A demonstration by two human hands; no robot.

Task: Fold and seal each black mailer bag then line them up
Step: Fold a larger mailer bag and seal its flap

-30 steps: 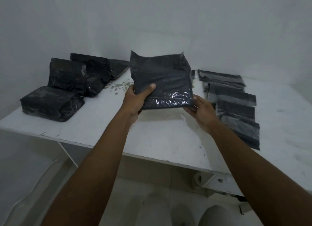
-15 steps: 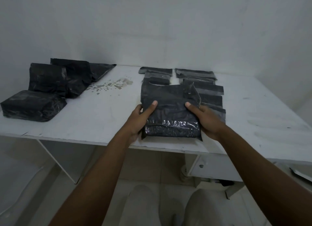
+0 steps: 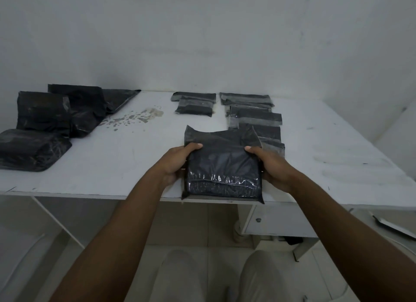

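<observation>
Since a second ago the mailer bag [image 3: 221,166] has come down from upright in the air to lie flat at the near edge of the bench [image 3: 126,166], filled end toward the person and loose flap [image 3: 216,136] pointing away. The left hand [image 3: 174,164] grips the bag's left side and the right hand [image 3: 271,166] its right side. Each has its thumb on top, about where the filling ends, and its fingers curled round the edge. The step in hand appears to be the fold. To do it well, the thumbs should hold one straight line across the bag as a hinge, with the contents kept pushed toward the near end so the flap stays flat. The flap should then come over squarely, both corners level, and be pressed from the middle outward so the glossy film does not wrinkle. Its far right corner shows in front of the sealed bags [image 3: 258,119] lined up behind, so it should lift clear without dragging them. A shorter column [image 3: 194,104] beside them looks the likely place next, while stuffed bags [image 3: 42,130] wait at the left.
</observation>
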